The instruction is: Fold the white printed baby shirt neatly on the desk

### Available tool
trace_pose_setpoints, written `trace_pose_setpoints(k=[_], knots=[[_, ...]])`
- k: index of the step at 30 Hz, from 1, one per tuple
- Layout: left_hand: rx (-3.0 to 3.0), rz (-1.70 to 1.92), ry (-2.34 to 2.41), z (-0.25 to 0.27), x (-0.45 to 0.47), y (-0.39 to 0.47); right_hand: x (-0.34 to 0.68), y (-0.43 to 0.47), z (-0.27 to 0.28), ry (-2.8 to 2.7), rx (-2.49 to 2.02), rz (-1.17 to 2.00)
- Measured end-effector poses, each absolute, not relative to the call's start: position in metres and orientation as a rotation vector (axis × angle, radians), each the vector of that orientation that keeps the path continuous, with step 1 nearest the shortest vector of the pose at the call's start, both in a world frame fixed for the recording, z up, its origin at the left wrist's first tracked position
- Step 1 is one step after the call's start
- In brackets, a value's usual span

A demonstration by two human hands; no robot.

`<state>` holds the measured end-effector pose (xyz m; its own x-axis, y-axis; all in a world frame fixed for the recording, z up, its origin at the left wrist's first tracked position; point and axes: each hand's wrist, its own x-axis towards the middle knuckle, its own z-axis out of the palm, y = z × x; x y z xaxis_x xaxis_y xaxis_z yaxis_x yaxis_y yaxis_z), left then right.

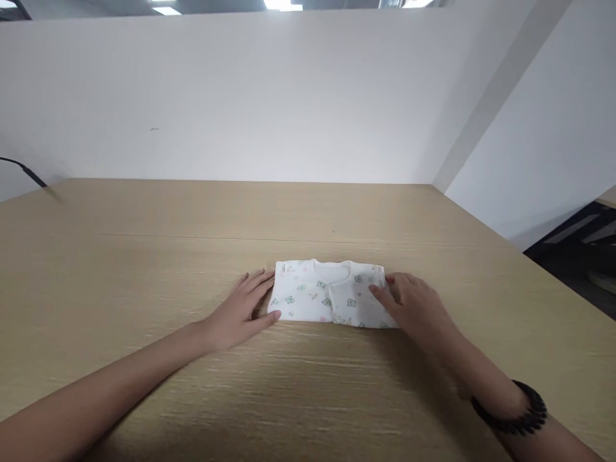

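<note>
A white baby shirt (308, 292), printed with small green and pink figures, lies folded into a wide, low rectangle on the wooden table. Its round neckline and overlapping front face up. My left hand (240, 311) rests at the shirt's left end, fingers spread along that side and the thumb touching the lower left corner. At the opposite end, my right hand (416, 308) has its thumb on top of the fabric and its fingers bent around the right edge, partly hiding that corner. A black coiled band (532, 410) circles my right wrist.
The light wooden table (192, 212) has a thin seam running across it. White partitions (240, 96) stand along its back and right sides. At the far left, a black cable (31, 173) reaches the tabletop. Dark items (582, 231) show beyond the right edge.
</note>
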<state>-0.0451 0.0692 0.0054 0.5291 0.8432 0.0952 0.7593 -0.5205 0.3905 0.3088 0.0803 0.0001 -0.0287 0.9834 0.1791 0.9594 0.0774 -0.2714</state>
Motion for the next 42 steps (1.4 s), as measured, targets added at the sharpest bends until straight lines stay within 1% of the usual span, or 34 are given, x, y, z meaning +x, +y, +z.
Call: trace_pose_setpoints(k=[3, 6, 9, 11, 15, 17, 20, 33, 36, 40, 42], knots=[[2.42, 0.508, 1.31, 0.001, -0.047, 0.071, 0.32, 0.091, 0.0, -1.972, -1.83, 0.16], [2.374, 0.653, 1.177, 0.001, -0.047, 0.069, 0.32, 0.096, -0.001, -1.933, -1.71, 0.224], [2.292, 0.645, 1.062, 0.004, -0.045, 0.067, 0.313, 0.095, 0.0, -1.806, -1.649, 0.461], [2.242, 0.604, 1.057, 0.004, -0.045, 0.066, 0.31, 0.094, 0.002, -1.68, -1.618, 0.654], [2.21, 0.673, 1.053, 0.002, -0.046, 0.068, 0.308, 0.093, 0.008, -1.501, -1.459, 0.942], [2.21, 0.649, 1.1, 0.002, -0.046, 0.069, 0.309, 0.093, 0.012, -1.419, -1.407, 1.112], [2.214, 0.584, 1.142, 0.004, -0.047, 0.069, 0.311, 0.093, 0.018, -1.298, -1.354, 1.258], [2.316, 0.361, 1.202, 0.025, -0.046, 0.066, 0.324, 0.097, 0.018, -1.189, -1.39, 1.329], [2.313, 0.35, 1.208, 0.027, -0.046, 0.066, 0.327, 0.099, 0.015, -1.217, -1.459, 1.265], [2.31, 0.352, 1.212, 0.025, -0.048, 0.066, 0.332, 0.102, 0.012, -1.41, -1.6, 1.097], [2.298, 0.366, 1.229, 0.024, -0.048, 0.066, 0.334, 0.103, 0.011, -1.458, -1.562, 1.106]])
